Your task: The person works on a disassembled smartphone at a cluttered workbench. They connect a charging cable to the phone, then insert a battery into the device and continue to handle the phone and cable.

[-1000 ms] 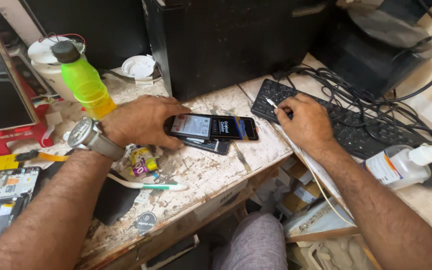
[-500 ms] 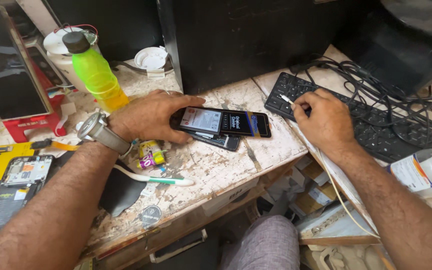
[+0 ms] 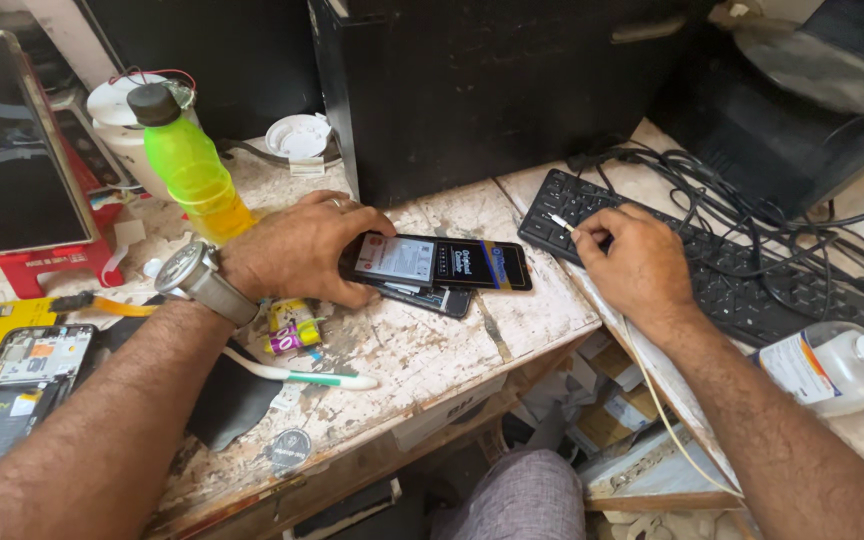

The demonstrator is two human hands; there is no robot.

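My left hand (image 3: 297, 245), with a metal watch on the wrist, grips the near end of a black phone (image 3: 452, 265) that lies back-up on the worn white table (image 3: 422, 350) and shows its battery. A second dark phone (image 3: 444, 299) lies partly under it. My right hand (image 3: 637, 265) hovers over the left end of a black keyboard (image 3: 752, 290) and pinches the plug of a thin white cable (image 3: 560, 222). The plug points toward the phone, a short gap away. The cable trails down past the table edge.
A big black case (image 3: 472, 90) stands behind the phones. A green bottle (image 3: 190, 165), a white lid (image 3: 295, 137) and a dark tablet on a red stand (image 3: 12, 150) are at the left. An opened phone (image 3: 17, 390), a toothbrush (image 3: 302, 375), black cables (image 3: 752, 200) and a white bottle (image 3: 832, 365) lie around.
Both hands keep their holds. My right hand has drawn the white plug slightly off the keyboard toward the phone, and the view has shifted a little.
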